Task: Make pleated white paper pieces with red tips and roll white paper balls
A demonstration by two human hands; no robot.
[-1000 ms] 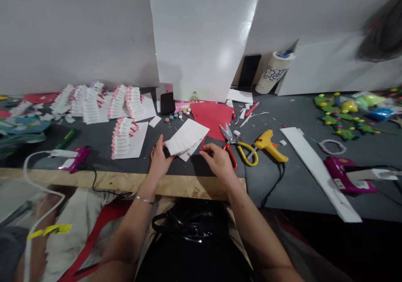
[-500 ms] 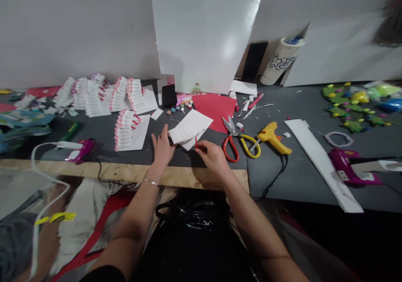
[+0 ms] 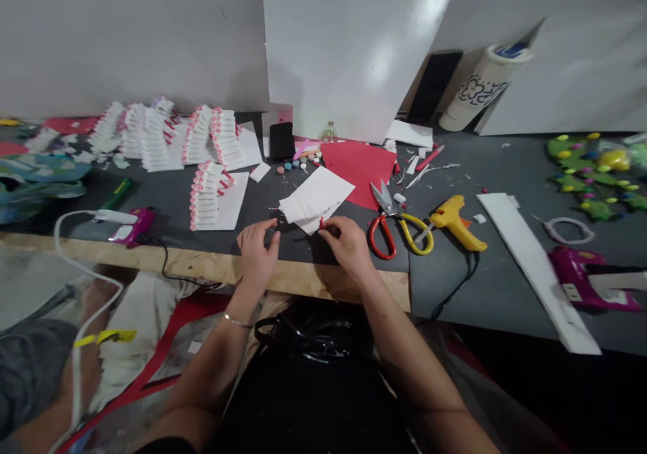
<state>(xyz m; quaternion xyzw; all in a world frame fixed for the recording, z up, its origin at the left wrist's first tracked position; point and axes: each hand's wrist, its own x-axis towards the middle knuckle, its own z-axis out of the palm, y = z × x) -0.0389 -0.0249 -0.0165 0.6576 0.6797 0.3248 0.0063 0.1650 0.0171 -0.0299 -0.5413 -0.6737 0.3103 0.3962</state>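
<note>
My left hand (image 3: 259,246) hovers over the dark table near its front edge, thumb and fingers apart with nothing between them. My right hand (image 3: 348,240) pinches a small red piece (image 3: 321,221) at the lower edge of the stacked white sheets (image 3: 316,197). Behind the sheets lies red paper (image 3: 360,168). Scissors (image 3: 383,201) with one red and one yellow handle rest just right of my right hand, their blades pointing away. A yellow glue gun (image 3: 461,223) lies further right.
White pieces with pink tips (image 3: 206,198) stand in rows on the left. A purple socket block (image 3: 134,227) with cables sits near the front edge. A long white strip (image 3: 538,272) crosses the right side. A bottle (image 3: 480,90) leans at the back. Another person's leg shows lower left.
My left hand has let go of the white sheets and drawn back toward the table edge. My right hand still pinches the red piece. The camera view has shifted somewhat.
</note>
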